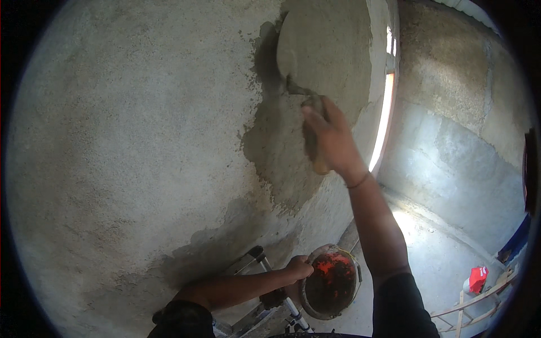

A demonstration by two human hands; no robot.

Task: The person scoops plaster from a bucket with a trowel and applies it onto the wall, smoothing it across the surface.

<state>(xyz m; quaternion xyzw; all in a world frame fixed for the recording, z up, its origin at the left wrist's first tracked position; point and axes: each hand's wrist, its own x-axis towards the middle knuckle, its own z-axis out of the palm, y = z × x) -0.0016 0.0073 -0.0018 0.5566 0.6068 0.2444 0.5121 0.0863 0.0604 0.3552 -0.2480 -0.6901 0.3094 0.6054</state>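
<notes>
At rough grey plaster wall (141, 112) | gripping tan-handled trowel (310, 141), lengthwise up-down, in right hand (336, 136), nearer dark damp patch (276, 146) | clasping round orange-stained bucket (337, 260) in left hand (300, 267), below

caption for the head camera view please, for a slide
Right grip holds a trowel at the darker patch of a wall while left grip holds a smeared bucket.

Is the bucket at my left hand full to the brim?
No, the bucket isn't full: orange patches show inside among grey residue. How much remains, I cannot tell.
</notes>
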